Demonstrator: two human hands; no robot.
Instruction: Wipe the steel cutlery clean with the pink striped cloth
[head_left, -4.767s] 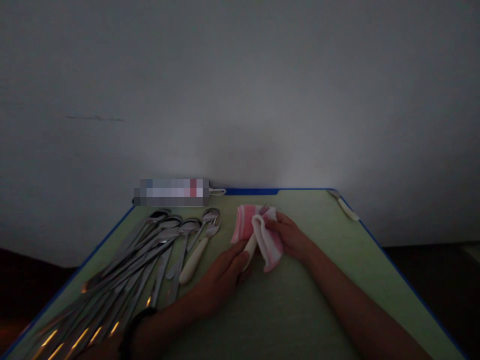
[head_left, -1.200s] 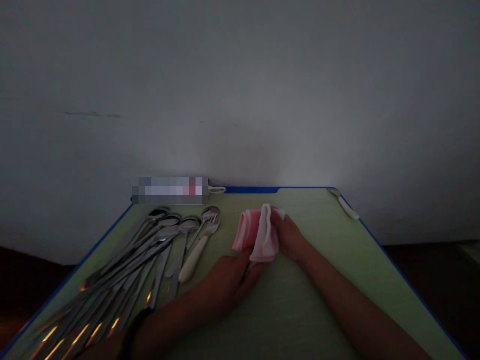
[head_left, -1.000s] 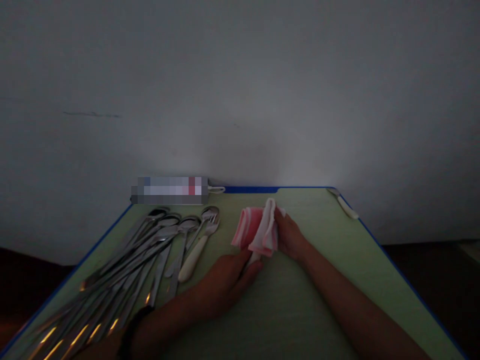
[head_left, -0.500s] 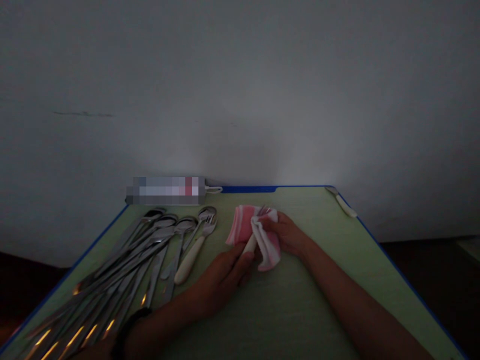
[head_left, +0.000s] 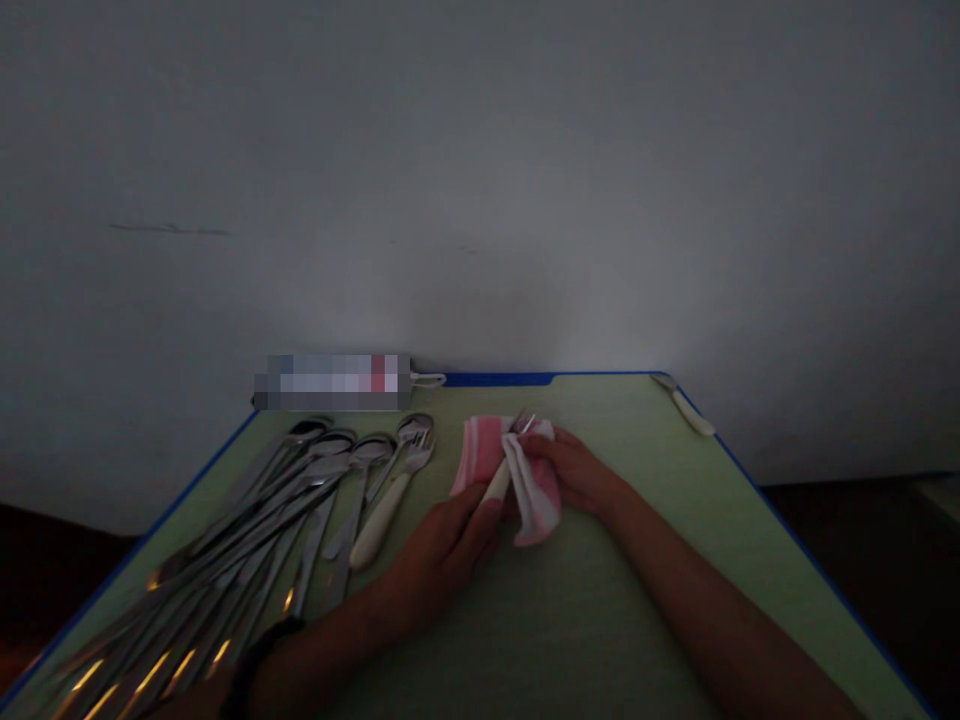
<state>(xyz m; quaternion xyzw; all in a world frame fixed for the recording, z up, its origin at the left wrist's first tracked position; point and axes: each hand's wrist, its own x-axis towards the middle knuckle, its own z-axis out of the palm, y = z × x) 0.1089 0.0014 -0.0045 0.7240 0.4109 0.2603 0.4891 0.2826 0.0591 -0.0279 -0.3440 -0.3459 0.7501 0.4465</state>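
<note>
My left hand (head_left: pixel 442 548) grips the white handle of a fork (head_left: pixel 497 483) whose metal tines stick out above a pink and white striped cloth (head_left: pixel 501 468). My right hand (head_left: pixel 576 472) is closed on that cloth and presses it around the fork's upper part. Both hands rest low over the green table (head_left: pixel 600 600), near its middle.
Several metal spoons and forks (head_left: pixel 285 500) lie fanned over the table's left half, one with a white handle (head_left: pixel 379 520). A single white-handled utensil (head_left: pixel 686 407) lies at the far right corner. A blurred box (head_left: pixel 330 382) stands at the back edge, against a grey wall.
The cloth in my right hand slid down from the fork's tip, so the tines show again. My left hand kept its hold on the handle.
</note>
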